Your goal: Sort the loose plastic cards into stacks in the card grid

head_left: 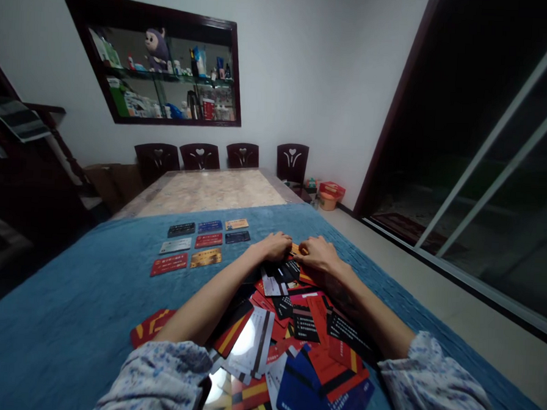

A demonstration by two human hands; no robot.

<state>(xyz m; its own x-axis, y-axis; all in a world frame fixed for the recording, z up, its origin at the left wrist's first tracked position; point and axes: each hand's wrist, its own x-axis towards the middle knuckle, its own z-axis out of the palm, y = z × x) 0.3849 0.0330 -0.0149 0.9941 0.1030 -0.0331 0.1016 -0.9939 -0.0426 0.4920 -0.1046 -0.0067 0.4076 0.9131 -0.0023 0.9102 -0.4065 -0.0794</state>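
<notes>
My left hand point(275, 245) and my right hand point(317, 252) rest close together at the far end of a loose pile of plastic cards point(289, 334) on a blue cloth point(66, 316). Both hands have curled fingers and pinch an orange card point(297, 250) between them. The pile holds red, black, white and blue cards, spread between my forearms. To the left of my hands, several cards lie in neat rows point(202, 244) on the cloth, face up and apart from one another.
The blue cloth covers the near part of a long table; its bare marble-like top point(210, 192) shows beyond. Several dark wooden chairs point(243, 156) stand at the far end. A wall shelf point(165, 77) hangs behind. Glass sliding doors point(495, 180) are on the right.
</notes>
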